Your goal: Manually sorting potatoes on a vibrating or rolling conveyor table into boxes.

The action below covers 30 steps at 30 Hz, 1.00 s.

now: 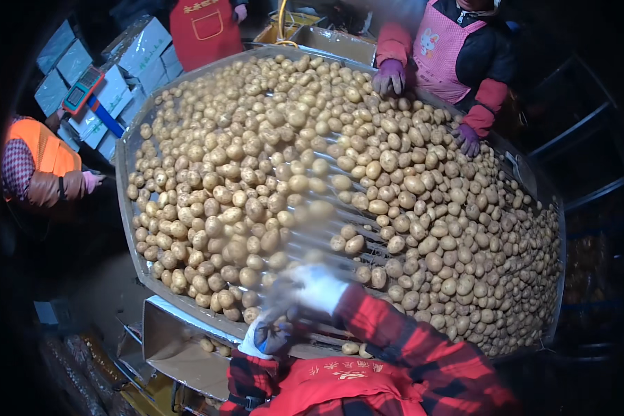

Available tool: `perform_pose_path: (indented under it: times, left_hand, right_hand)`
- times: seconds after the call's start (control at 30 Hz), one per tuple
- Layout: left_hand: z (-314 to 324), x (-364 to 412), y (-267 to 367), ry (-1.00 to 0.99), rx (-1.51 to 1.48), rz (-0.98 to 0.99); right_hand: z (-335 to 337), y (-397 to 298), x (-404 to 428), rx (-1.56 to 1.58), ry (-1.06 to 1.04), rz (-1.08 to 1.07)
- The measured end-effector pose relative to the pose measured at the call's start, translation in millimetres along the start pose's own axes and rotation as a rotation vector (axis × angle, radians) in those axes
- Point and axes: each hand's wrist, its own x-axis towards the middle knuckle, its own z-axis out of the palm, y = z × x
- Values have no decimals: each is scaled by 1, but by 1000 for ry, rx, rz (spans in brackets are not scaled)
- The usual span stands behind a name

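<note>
My right hand point(312, 288), in a white glove with a darker front, reaches over the bare slats at the near side of a sorting table point(322, 229). It is blurred, and I cannot tell whether it holds a potato. My left hand point(271, 335), gloved in white, blue and grey, is at the table's near rim with its fingers bent. What lies inside those fingers is hidden. Left of the hands spreads a heap of larger potatoes point(213, 182); smaller potatoes point(473, 249) cover the right side. A few potatoes point(356, 348) rest near my apron.
An open cardboard box point(187, 348) with potatoes stands below the near left rim. Across the table, a co-worker's purple-gloved hands point(390, 78) touch potatoes. A person in an orange vest point(44, 148) is at left, near a scale display point(83, 89) and stacked white boxes point(145, 49).
</note>
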Motion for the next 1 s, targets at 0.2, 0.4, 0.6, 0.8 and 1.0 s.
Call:
perform_pose_path:
  times: [0.2,0.4,0.6,0.8,1.0]
  left_hand:
    - [31,19,-1,22,-38,-93]
    - [33,19,11,-269,-324,-143]
    - [27,34,-1,-52,96,-24]
    - [33,51,-29,16,1649,643]
    - [41,59,-3,44,1151,507]
  right_hand:
    - [35,103,41,-118,394,102]
    - [51,99,16,-51,446,-183]
    - [-53,168,72,-783,254,466]
    - [-52,145,57,-382,745,59]
    - [-40,61,14,51,356,-519]
